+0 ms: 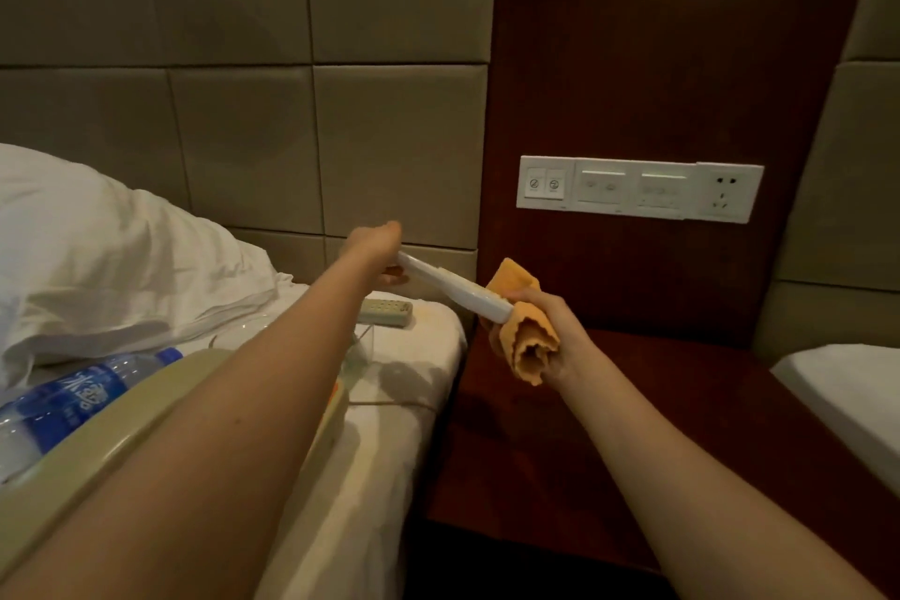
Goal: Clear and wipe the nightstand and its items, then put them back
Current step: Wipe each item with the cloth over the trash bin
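My left hand (372, 249) grips one end of a long white remote control (450, 284), held in the air above the gap between bed and nightstand. My right hand (548, 331) holds an orange cloth (523, 339) wrapped around the remote's other end. The dark wooden nightstand (560, 443) lies below my right arm, its top bare. A second beige remote (385, 311) rests on the bed corner. A water bottle with a blue label (73, 404) lies on the bed at the left, beside a beige telephone (112, 448) under my left forearm. A clear glass (360, 351) stands on the bed.
A white pillow (97, 258) lies at the left on the bed (419, 356). A white switch and socket panel (638, 189) is set in the wooden wall panel above the nightstand. A second white bed edge (847, 400) shows at the right. A thin cord (389, 403) crosses the sheet.
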The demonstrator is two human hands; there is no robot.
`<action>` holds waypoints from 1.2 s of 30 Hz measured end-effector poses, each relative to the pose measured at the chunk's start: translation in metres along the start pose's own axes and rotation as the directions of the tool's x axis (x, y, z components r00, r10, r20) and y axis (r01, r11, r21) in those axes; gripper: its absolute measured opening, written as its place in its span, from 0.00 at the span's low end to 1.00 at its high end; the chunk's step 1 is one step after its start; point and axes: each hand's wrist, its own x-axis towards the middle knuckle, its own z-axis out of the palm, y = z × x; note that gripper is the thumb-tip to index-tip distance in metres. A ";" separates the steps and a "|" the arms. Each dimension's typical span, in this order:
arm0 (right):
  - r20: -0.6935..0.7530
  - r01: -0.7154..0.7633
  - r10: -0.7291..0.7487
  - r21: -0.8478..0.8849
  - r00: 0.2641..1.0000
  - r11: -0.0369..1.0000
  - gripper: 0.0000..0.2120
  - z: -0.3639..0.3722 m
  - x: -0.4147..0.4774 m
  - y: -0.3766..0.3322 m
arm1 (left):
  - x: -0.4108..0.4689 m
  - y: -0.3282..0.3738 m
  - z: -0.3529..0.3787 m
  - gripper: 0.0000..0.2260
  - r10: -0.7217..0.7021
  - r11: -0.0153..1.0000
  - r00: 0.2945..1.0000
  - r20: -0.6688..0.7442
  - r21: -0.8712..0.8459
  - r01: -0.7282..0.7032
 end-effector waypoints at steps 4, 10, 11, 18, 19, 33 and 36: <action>-0.017 0.017 -0.016 0.062 1.000 0.998 0.08 -0.022 -0.039 -0.010 | -0.035 0.001 0.025 0.18 -0.025 0.981 0.993 0.112 -0.188 0.045; -0.058 0.090 -0.081 0.170 0.995 0.981 0.09 -0.049 -0.097 -0.003 | -0.106 -0.010 0.072 0.21 -0.064 0.889 0.966 0.252 -0.426 0.170; -0.067 0.099 -0.088 0.175 0.994 0.980 0.09 -0.052 -0.107 0.000 | -0.116 -0.017 0.081 0.26 -0.052 0.884 0.962 0.266 -0.436 0.168; -0.044 0.104 -0.106 -0.054 0.993 0.993 0.09 -0.077 -0.174 0.036 | -0.190 -0.094 0.108 0.30 -0.083 0.743 0.864 0.496 -0.547 0.385; -0.057 0.071 -0.075 -0.060 0.996 0.996 0.11 -0.088 -0.182 0.047 | -0.202 -0.105 0.105 0.29 -0.096 0.740 0.856 0.508 -0.538 0.403; -0.206 0.204 -0.379 -0.572 0.902 0.794 0.05 -0.165 -0.247 0.137 | -0.319 -0.221 0.073 0.26 -0.275 0.855 0.696 0.663 -0.162 0.492; -0.082 0.324 -0.535 -0.716 0.841 0.619 0.06 -0.163 -0.249 0.147 | -0.329 -0.235 0.077 0.23 -0.333 0.847 0.703 0.629 -0.128 0.516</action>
